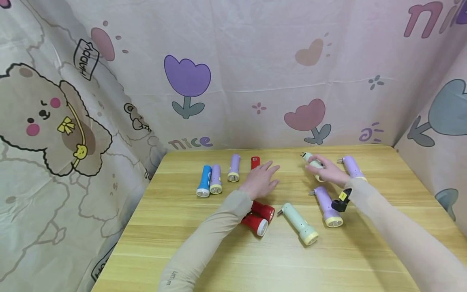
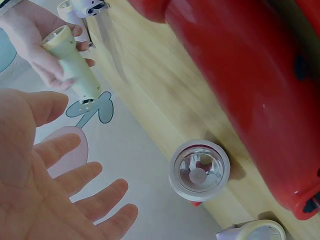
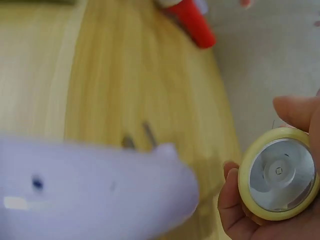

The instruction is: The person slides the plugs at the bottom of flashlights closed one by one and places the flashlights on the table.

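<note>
My right hand (image 1: 329,171) grips a pale green flashlight (image 1: 311,159), whose two plug prongs point toward the back left. Its yellow-rimmed lens (image 3: 278,175) faces the right wrist camera, and the left wrist view shows fingers around its body (image 2: 80,70). With fingers spread and nothing held, my left hand (image 1: 260,181) hovers over the middle of the table. Beneath its wrist lie two red flashlights (image 1: 263,210), partly hidden by the sleeve. Behind the fingers is another red flashlight (image 1: 255,162), its lens end hidden in the head view.
On the left lie a blue flashlight (image 1: 204,179) and two purple ones (image 1: 216,178). Another pale green flashlight (image 1: 297,221) lies front centre, prongs out. Two more purple flashlights (image 1: 326,202) lie near my right forearm. A patterned cloth (image 1: 233,129) hangs behind the wooden table (image 1: 146,243).
</note>
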Motion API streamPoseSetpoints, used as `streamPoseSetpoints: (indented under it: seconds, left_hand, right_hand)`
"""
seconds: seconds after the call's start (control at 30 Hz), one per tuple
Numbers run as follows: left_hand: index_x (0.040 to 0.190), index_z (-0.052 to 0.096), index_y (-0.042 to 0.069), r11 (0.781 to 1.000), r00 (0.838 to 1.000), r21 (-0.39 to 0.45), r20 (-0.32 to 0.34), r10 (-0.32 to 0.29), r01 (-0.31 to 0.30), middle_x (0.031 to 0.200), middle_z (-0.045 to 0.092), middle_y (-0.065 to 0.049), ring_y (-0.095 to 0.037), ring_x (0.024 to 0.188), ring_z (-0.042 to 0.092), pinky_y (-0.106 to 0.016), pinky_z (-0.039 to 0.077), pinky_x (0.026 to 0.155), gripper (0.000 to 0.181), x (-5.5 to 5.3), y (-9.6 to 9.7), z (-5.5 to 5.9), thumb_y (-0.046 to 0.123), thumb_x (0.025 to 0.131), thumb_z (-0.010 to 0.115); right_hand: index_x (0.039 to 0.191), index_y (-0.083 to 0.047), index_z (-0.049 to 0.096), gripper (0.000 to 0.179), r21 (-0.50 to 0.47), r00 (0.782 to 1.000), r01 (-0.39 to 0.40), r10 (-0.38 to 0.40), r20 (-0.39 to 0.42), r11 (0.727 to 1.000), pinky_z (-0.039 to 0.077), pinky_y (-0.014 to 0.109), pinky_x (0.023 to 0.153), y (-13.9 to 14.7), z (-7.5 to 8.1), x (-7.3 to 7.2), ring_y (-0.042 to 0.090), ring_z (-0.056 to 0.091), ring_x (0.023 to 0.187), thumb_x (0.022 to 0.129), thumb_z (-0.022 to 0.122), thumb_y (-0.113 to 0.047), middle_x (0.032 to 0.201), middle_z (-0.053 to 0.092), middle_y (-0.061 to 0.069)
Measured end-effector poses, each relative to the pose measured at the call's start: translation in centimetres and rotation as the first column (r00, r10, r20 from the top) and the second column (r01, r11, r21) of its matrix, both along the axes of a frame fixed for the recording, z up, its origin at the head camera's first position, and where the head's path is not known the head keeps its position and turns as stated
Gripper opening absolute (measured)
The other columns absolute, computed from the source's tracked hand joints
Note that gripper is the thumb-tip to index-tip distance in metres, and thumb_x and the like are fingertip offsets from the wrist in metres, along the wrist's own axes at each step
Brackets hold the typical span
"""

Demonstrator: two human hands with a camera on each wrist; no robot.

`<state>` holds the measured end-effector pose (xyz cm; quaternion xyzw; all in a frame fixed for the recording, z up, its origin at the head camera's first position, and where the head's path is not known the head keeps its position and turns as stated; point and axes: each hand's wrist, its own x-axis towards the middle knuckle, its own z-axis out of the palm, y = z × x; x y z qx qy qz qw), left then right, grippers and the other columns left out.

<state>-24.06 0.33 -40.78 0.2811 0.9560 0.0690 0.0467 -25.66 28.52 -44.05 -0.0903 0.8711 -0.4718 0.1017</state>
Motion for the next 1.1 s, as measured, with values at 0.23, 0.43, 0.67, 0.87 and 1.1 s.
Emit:
streamPoseSetpoints:
  seconds: [0.23,0.43,0.67,0.87,1.1]
  left_hand:
    - [0.157,0.037,0.023,0.999,1.0,0.05,-0.009,0.007,-0.007,0.166,0.032,-0.008,-0.032,0.148,0.041,-0.05,0.04,0.119,0.055,0.0,-0.3,-0.1,0.037,0.106,0.05]
    - [0.154,0.042,0.021,0.99,0.997,0.138,-0.072,0.005,0.005,0.162,0.04,-0.008,-0.028,0.145,0.045,-0.044,0.043,0.118,0.051,0.1,-0.6,0.1,0.032,0.105,0.051]
    - [0.151,0.046,0.019,0.968,0.994,0.251,-0.107,0.02,0.008,0.158,0.046,-0.008,-0.025,0.144,0.047,-0.042,0.043,0.118,0.048,0.0,-0.9,0.2,0.027,0.105,0.052]
    - [0.148,0.05,0.017,0.929,0.993,0.37,-0.104,0.049,-0.007,0.154,0.051,-0.006,-0.023,0.141,0.051,-0.039,0.045,0.116,0.044,-0.2,-1.3,0.2,0.023,0.104,0.052]
    - [0.147,0.052,0.018,0.835,0.995,0.543,-0.001,0.097,-0.081,0.149,0.055,-0.004,-0.023,0.134,0.056,-0.04,0.049,0.111,0.043,-0.3,-1.8,0.8,0.023,0.104,0.052]
  right_hand:
    - [0.161,-0.021,0.008,0.068,-0.206,0.997,0.045,-0.03,0.076,0.978,0.056,0.035,0.08,-0.6,0.7,0.6,0.021,0.059,0.098,0.107,0.043,-0.042,0.141,0.038,0.039]
    - [0.16,-0.019,-0.003,0.071,-0.446,0.99,0.104,-0.049,0.133,0.889,0.056,0.023,0.074,-1.8,1.5,1.5,0.007,0.063,0.084,0.108,0.038,-0.044,0.135,0.039,0.026]
    - [0.158,-0.024,0.011,0.075,-0.74,0.991,0.068,0.041,0.127,0.669,0.061,0.026,0.075,-1.4,-0.3,0.5,0.016,0.069,0.085,0.102,0.055,-0.046,0.122,0.054,0.009]
    - [0.143,-0.029,0.031,0.051,-0.778,0.99,0.091,0.029,0.14,0.621,0.061,0.026,0.074,-2.8,1.0,1.7,0.012,0.068,0.081,0.102,0.053,-0.05,0.116,0.061,0.0]
    - [0.134,-0.03,0.035,0.029,-0.786,0.983,0.152,-0.008,0.184,0.599,0.058,0.021,0.066,-4.8,3.3,3.3,0.009,0.066,0.074,0.108,0.039,-0.044,0.11,0.065,-0.002]
